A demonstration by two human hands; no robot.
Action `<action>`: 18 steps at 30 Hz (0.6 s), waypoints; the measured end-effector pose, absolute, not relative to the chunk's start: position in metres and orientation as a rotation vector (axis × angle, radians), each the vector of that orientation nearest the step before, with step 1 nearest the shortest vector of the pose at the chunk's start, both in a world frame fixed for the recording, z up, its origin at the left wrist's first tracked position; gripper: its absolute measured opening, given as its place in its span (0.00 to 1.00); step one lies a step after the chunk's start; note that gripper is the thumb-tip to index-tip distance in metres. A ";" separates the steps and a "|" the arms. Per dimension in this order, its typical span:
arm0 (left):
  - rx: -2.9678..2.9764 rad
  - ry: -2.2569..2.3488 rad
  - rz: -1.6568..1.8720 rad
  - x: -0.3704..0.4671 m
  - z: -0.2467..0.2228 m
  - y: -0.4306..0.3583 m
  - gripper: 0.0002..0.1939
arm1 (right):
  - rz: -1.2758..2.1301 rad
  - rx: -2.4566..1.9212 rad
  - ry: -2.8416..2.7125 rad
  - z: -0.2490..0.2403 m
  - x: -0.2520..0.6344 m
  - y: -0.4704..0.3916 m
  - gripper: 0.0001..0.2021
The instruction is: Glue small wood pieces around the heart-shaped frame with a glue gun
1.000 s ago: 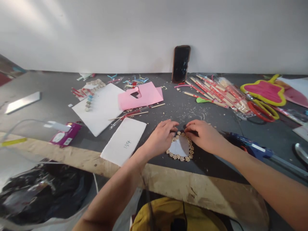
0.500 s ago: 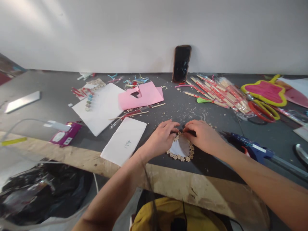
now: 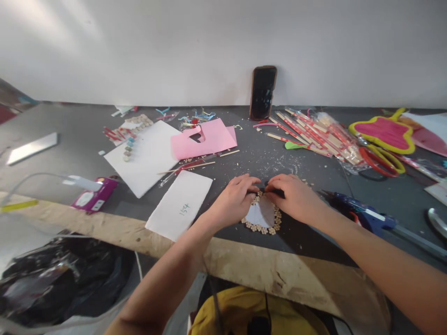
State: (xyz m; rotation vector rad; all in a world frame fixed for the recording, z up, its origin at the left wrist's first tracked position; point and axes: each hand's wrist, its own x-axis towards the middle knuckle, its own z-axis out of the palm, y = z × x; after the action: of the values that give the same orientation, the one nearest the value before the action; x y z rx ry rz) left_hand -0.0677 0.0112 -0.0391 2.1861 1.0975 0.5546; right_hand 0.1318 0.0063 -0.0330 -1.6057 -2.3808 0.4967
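Observation:
A white paper piece [image 3: 260, 215], edged with small beige flower-shaped bits [image 3: 264, 230], lies on the dark table near its front edge. My left hand [image 3: 238, 196] closes on its upper left rim, fingers bent. At its upper right rim my right hand [image 3: 292, 195] has thumb and fingers drawn together. The fingertips of both hands nearly meet at the top of the piece. They hide part of the rim, and what exactly lies between them is hard to see.
A glue gun [image 3: 365, 214] lies right of my right hand, scissors [image 3: 382, 160] behind it. Wrapped chopsticks [image 3: 310, 130], a propped phone [image 3: 263, 93] and pink paper [image 3: 206, 139] are farther back. White paper marked 154 [image 3: 179, 204] and a purple box [image 3: 94, 195] lie left.

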 end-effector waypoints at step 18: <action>2.152 1.097 0.619 -0.069 -0.041 0.012 0.19 | 0.543 -1.557 -2.383 -0.035 0.127 0.008 0.09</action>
State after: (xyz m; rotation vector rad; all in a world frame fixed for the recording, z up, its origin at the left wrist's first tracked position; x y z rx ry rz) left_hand -0.0690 0.0119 -0.0407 2.1521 1.0971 0.6193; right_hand 0.1267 0.0083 -0.0355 -1.5571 -2.3831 0.5432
